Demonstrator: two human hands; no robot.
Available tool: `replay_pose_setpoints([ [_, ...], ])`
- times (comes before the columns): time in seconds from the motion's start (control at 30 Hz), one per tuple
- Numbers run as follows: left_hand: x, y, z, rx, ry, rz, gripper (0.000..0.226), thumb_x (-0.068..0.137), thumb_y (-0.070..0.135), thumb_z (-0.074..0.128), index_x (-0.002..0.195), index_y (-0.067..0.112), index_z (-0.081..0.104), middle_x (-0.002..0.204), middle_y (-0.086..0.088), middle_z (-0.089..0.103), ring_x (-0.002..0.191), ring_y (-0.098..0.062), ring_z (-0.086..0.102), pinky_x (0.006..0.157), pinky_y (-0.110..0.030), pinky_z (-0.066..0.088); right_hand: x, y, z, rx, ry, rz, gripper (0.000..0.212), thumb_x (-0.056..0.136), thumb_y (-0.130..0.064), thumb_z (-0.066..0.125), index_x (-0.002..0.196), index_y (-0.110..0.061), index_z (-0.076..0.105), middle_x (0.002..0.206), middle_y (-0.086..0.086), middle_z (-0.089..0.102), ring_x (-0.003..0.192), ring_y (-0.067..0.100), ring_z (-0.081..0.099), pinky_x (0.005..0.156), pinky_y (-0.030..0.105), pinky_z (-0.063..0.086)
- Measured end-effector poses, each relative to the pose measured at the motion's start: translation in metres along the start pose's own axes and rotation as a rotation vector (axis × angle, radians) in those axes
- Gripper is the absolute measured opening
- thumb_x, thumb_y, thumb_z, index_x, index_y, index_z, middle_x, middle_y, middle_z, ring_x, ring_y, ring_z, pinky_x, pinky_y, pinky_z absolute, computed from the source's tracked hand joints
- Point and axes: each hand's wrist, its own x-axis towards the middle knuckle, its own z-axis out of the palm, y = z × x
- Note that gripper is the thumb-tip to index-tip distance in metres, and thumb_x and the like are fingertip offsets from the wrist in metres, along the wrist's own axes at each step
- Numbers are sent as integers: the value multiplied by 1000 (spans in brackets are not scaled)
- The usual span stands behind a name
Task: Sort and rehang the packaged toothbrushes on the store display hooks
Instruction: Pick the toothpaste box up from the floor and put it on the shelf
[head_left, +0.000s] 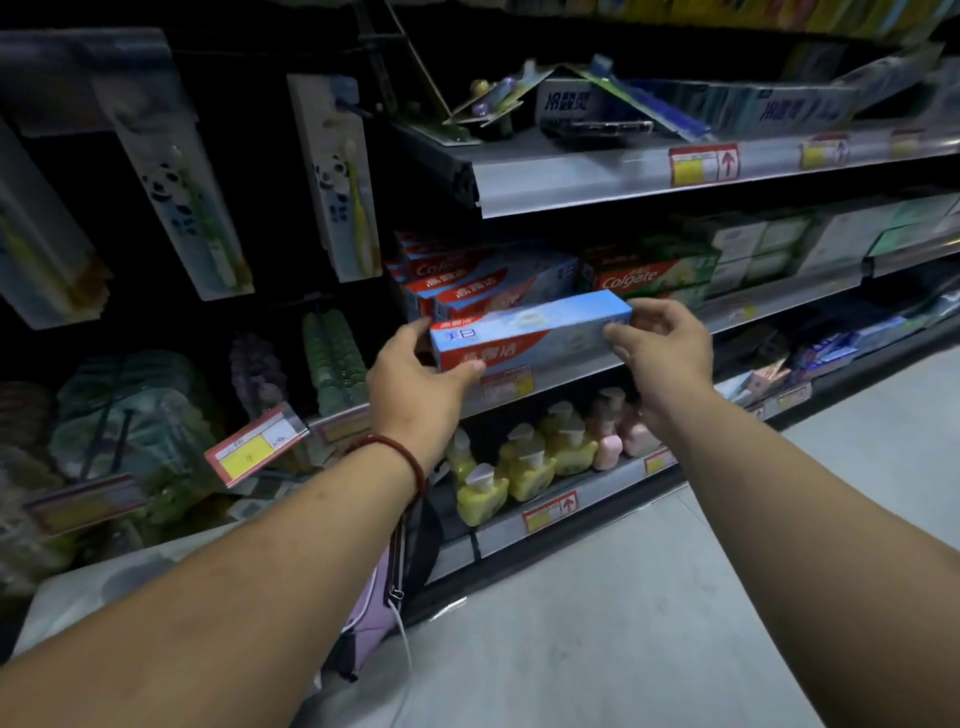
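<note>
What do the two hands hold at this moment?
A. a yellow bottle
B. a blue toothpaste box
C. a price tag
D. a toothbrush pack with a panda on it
B: the left hand and the right hand each grip one end of the blue toothpaste box, which is held level in front of the shelf.

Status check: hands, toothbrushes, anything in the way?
Left hand, right hand grip blue toothpaste box. Panda toothbrush packs hang left; loose packs lie on top shelf.
</note>
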Motion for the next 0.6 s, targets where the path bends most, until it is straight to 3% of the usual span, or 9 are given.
replay_pose_setpoints([
  [0.07, 9, -1, 3, 12, 29, 17, 71, 85, 23, 87, 148, 18, 55, 119, 5, 69, 94, -6, 69, 91, -29, 56, 8, 0, 9, -19, -26, -5, 39, 88, -6, 78, 124, -16, 67, 123, 6, 68, 114, 21, 65, 102, 35, 54],
  [0.17, 27, -4, 5, 17, 67, 29, 69, 83, 21, 88, 145, 17, 58, 131, 0, 69, 116, -16, 67, 104, -37, 56, 18, -2, 26, -76, -51, -35, 51, 92, -14, 75, 140, -16, 59, 130, -1, 60, 116, 15, 56, 95, 25, 44],
  [0.27, 47, -11, 7, 21, 85, 5, 70, 79, 22, 92, 141, 22, 61, 128, -3, 69, 110, -18, 70, 100, -38, 59, 29, 1, 43, -101, -37, -44, 59, 94, -18, 73, 148, -14, 51, 129, -3, 57, 116, 14, 52, 93, 23, 39],
  [0.37, 63, -20, 12, 61, 98, -14, 74, 71, 32, 96, 138, 31, 64, 128, -9, 63, 108, -22, 69, 102, -40, 58, 35, 6, 54, -143, -19, -6, 61, 92, -20, 73, 149, -16, 50, 141, -1, 58, 126, 22, 55, 92, 26, 41],
  [0.5, 71, -21, 14, 129, 38, -9, 79, 66, 41, 92, 139, 32, 64, 123, -6, 66, 109, -24, 68, 101, -42, 57, 35, 6, 54, -185, -55, 40, 77, 89, -18, 75, 157, -18, 39, 152, 4, 52, 136, 27, 52, 114, 42, 43],
  [0.6, 62, -3, -1, 232, -62, -20, 77, 65, 39, 87, 138, 31, 63, 123, -5, 68, 112, -25, 68, 103, -42, 57, 25, -4, 46, -299, -121, 42, 79, 85, -19, 79, 155, -18, 42, 150, 6, 54, 132, 31, 56, 111, 48, 48],
])
